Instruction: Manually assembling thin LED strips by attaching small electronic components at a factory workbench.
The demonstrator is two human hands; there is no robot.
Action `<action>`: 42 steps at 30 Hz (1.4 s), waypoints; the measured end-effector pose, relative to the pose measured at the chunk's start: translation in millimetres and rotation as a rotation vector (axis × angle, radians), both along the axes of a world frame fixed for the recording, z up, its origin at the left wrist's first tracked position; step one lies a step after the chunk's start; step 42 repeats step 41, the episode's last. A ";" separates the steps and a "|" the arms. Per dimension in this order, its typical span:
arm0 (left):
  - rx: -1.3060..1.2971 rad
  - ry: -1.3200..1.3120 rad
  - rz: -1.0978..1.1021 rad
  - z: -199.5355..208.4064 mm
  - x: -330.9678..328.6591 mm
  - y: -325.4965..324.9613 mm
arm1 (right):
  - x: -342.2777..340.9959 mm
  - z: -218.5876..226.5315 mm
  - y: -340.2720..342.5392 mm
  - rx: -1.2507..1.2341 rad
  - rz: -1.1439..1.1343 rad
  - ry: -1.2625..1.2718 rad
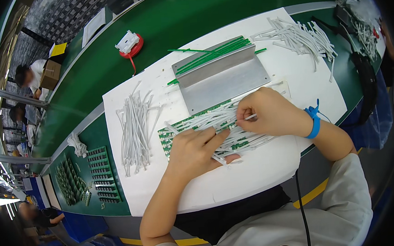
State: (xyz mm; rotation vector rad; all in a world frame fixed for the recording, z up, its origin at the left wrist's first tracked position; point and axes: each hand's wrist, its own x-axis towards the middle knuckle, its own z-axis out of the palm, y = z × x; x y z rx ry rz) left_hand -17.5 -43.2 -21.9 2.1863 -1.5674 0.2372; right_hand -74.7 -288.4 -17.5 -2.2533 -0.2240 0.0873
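A green circuit board panel (pixel 166 141) lies on white sheeting before me, mostly covered by white cables (pixel 208 120). My left hand (pixel 192 153) rests over its near left part, fingers apart, thumb stretched along the near edge beside white cable ends. My right hand (pixel 269 113), wearing a blue wrist strap (pixel 315 121), is closed in a pinch above the board's right part. A short white cable (pixel 251 117) shows between its thumb and index finger. Where that cable's far end lies is hidden among the others.
Loose white cables (pixel 136 129) lie left, more cables (pixel 298 38) far right. Behind the board stands a bent metal bracket (pixel 226 86) with green strips (pixel 212 54). Circuit boards (pixel 104 175) lie far left, near crumpled white tissue (pixel 77 145). A red roll (pixel 136 48) sits farther back.
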 end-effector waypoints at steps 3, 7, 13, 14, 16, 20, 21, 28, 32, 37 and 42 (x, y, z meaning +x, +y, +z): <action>-0.023 0.024 -0.003 0.3 0.6 0.3 | -2.8 5.3 6.3 -0.053 -0.028 -0.022; 0.006 0.019 0.004 0.8 -0.3 0.2 | -3.1 2.7 7.2 -0.048 -0.048 -0.038; -0.011 0.040 0.012 -0.2 -0.2 -0.1 | -2.5 2.0 10.7 -0.065 -0.091 -0.036; -0.019 0.050 0.010 -0.5 0.1 -0.2 | -4.3 2.1 11.6 -0.095 -0.072 -0.032; -0.019 0.049 0.009 -1.6 0.4 -0.3 | -5.4 1.9 12.7 -0.124 -0.051 -0.029; 0.008 0.045 0.004 -0.9 -0.2 0.3 | -6.5 -2.6 15.5 -0.094 -0.075 -0.092; 0.007 0.046 0.003 -1.2 -0.2 -0.2 | -6.6 -3.9 15.9 -0.092 -0.073 -0.122; 0.022 0.039 -0.014 -0.2 -0.1 -1.5 | -7.8 -2.7 22.3 -0.070 -0.102 -0.157; -0.007 0.025 0.026 7.5 2.9 -1.8 | -5.4 0.4 19.9 -0.168 -0.049 -0.232; -0.097 0.009 0.105 3.0 11.4 5.7 | -0.6 4.8 21.7 -0.039 0.199 -0.597; -0.066 -0.060 0.137 1.1 15.7 10.2 | -4.3 -1.4 22.0 0.022 0.273 -0.451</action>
